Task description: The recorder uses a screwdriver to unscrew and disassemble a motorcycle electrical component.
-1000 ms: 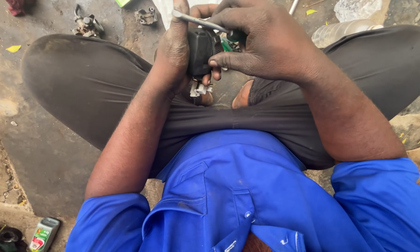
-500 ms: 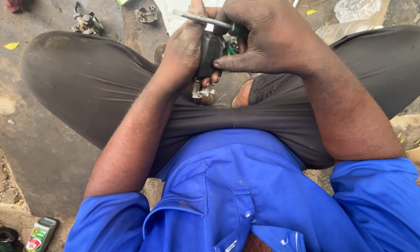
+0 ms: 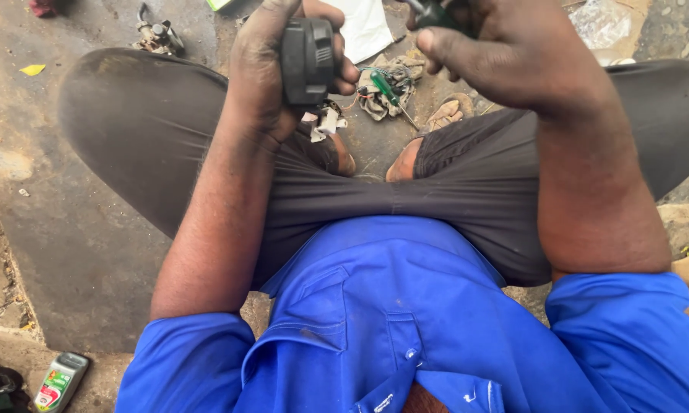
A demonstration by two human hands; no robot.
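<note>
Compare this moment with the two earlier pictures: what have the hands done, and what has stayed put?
The hands have come apart. Earlier both closed together on the black part; now the left hand holds the black part alone, while the right hand has drawn off to the right, gripping a dark tool. A green-handled screwdriver now shows on the ground. The seated, cross-legged pose is unchanged.

An outdoor repair spot: oil-stained concrete floor (image 3: 77, 252) strewn with metal engine parts (image 3: 157, 34), wires and a screwdriver (image 3: 386, 90).

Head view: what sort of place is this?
Probably an outdoor, ground-level repair spot: stained concrete floor, loose metal parts, and a green-handled screwdriver among wires by the seated person's feet.
</note>
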